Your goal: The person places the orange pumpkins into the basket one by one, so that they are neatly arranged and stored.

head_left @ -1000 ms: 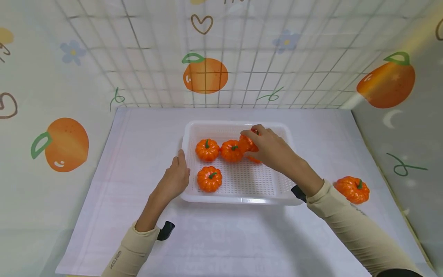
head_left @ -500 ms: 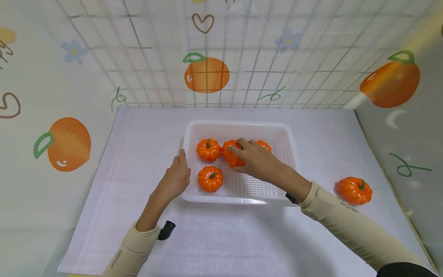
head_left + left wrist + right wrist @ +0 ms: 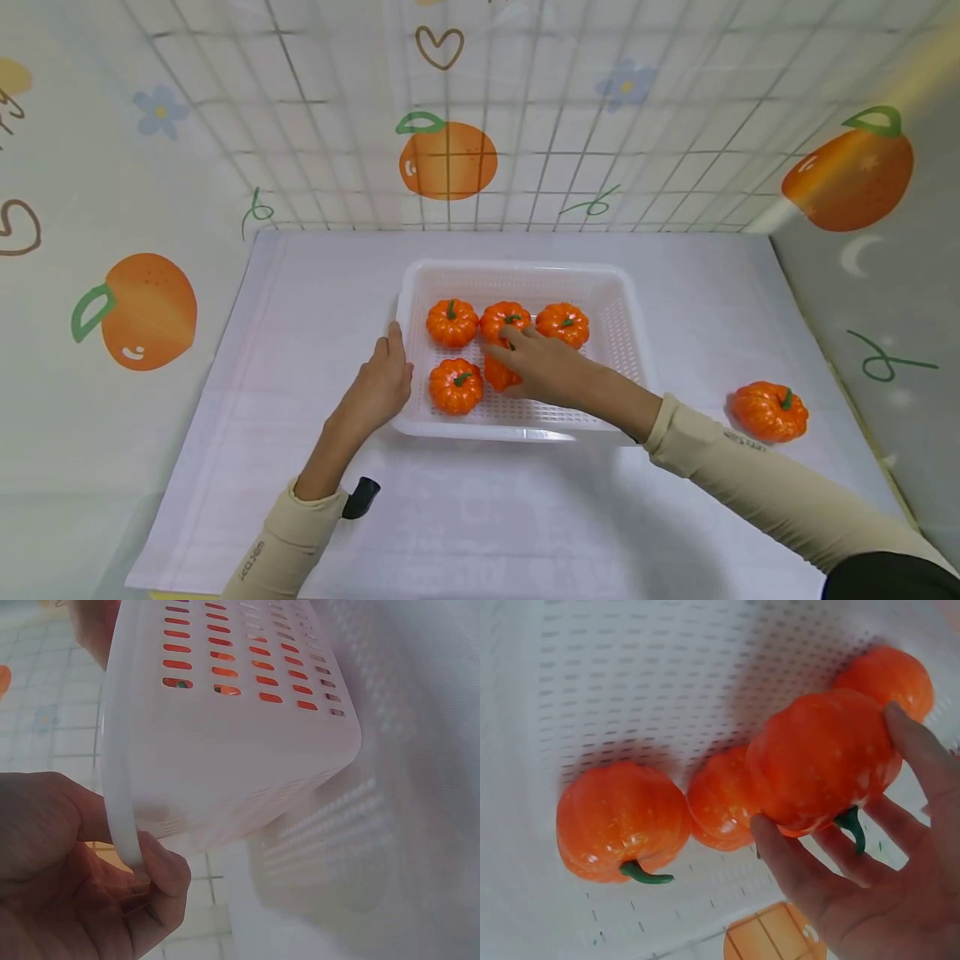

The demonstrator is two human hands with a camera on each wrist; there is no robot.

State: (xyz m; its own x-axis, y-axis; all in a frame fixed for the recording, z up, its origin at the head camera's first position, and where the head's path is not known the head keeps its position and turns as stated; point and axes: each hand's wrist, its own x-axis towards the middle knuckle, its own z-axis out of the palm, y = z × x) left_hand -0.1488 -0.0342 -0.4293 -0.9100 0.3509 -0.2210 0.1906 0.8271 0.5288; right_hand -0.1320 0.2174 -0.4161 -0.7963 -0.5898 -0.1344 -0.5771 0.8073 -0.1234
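Observation:
My right hand (image 3: 551, 371) holds a small orange toy pumpkin (image 3: 497, 375) low inside a white perforated plastic basket (image 3: 517, 434). In the right wrist view, thumb and fingers curl round this pumpkin (image 3: 821, 761), its green stem pointing toward the palm. Three pumpkins line the basket's back: one at left (image 3: 452, 323), one in the middle (image 3: 506, 317), one at right (image 3: 562, 325). At front left sits another pumpkin (image 3: 456, 387), just left of the held one. My left hand (image 3: 378, 383) grips the basket's left rim, thumb and fingers pinching it in the left wrist view.
One more pumpkin (image 3: 770, 412) lies on the white-covered table (image 3: 480, 517), right of the basket, beyond my right forearm. Behind the table rises a grid panel (image 3: 525, 167) under a printed sheet. Similar printed sheets hang at both sides.
My right hand has carried its pumpkin from the basket's back right, left over the middle pumpkin, then down toward the front. The right and middle back pumpkins now show. The left hand stays put.

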